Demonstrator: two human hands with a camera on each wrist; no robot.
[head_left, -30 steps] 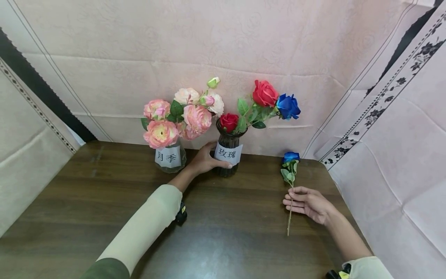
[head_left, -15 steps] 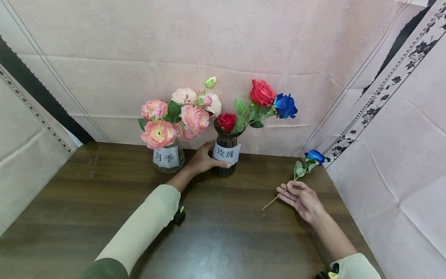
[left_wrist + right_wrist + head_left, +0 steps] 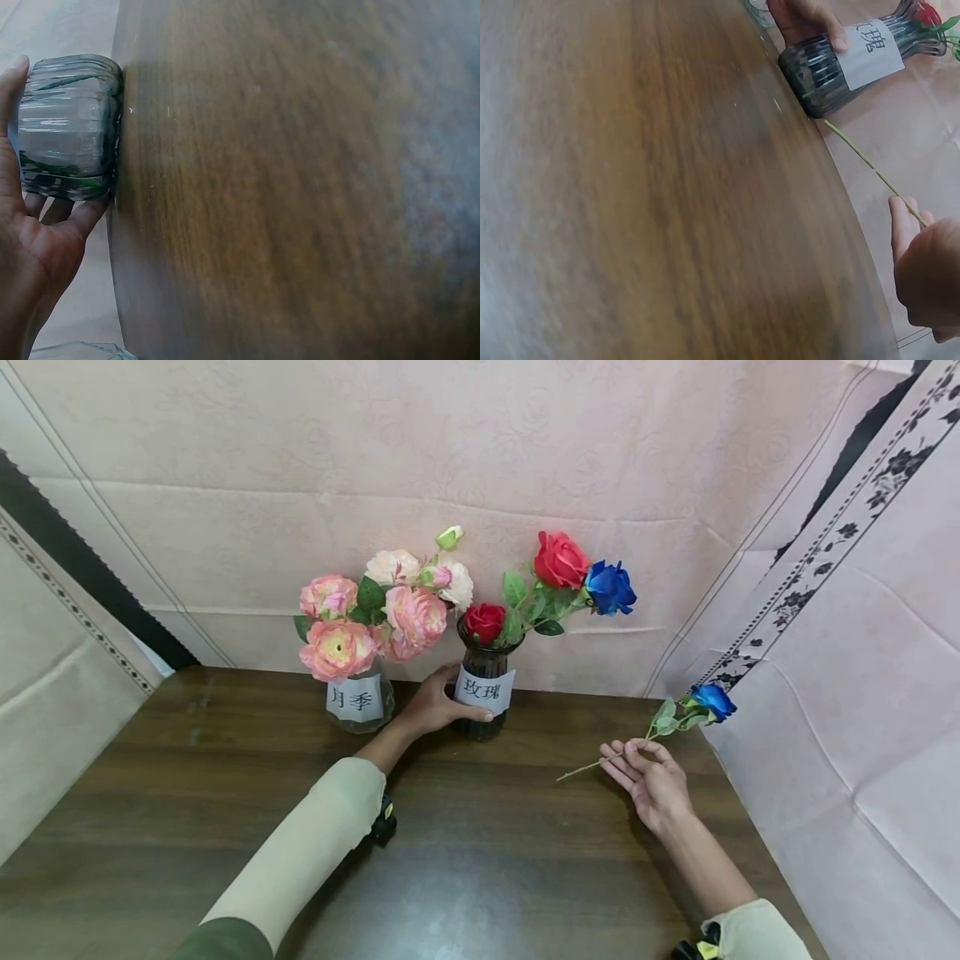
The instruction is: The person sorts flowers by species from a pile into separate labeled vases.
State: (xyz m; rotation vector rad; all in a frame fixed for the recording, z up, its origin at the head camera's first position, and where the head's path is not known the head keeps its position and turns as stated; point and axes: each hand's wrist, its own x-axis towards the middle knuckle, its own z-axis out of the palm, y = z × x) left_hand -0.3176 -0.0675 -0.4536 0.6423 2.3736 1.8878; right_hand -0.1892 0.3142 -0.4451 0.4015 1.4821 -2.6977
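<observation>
My left hand (image 3: pixel 435 703) grips the lower body of a dark ribbed glass vase (image 3: pixel 484 662) with a paper label (image 3: pixel 483 692). Two red roses (image 3: pixel 561 560) and a blue rose (image 3: pixel 610 587) stand in that vase, leaning right. Off to the right, my right hand (image 3: pixel 654 781) pinches the stem of another blue rose (image 3: pixel 712 702) between thumb and fingers. This rose lies aslant, bloom to the upper right, bare stem end pointing left toward the vase. In the right wrist view the stem (image 3: pixel 874 169) runs from the fingers, and its tip overlaps the vase's base.
Left of my left hand stands a clear glass vase (image 3: pixel 380 697), labelled too, full of pink and white flowers (image 3: pixel 405 614). Both vases are near the back edge of the brown wooden table (image 3: pixel 465 860). Pale cloth (image 3: pixel 262 552) hangs behind and at both sides.
The blue rose in my right hand has turned from upright to nearly level, its bloom swinging right and its stem end left and up. My left hand keeps its grip on the vase.
</observation>
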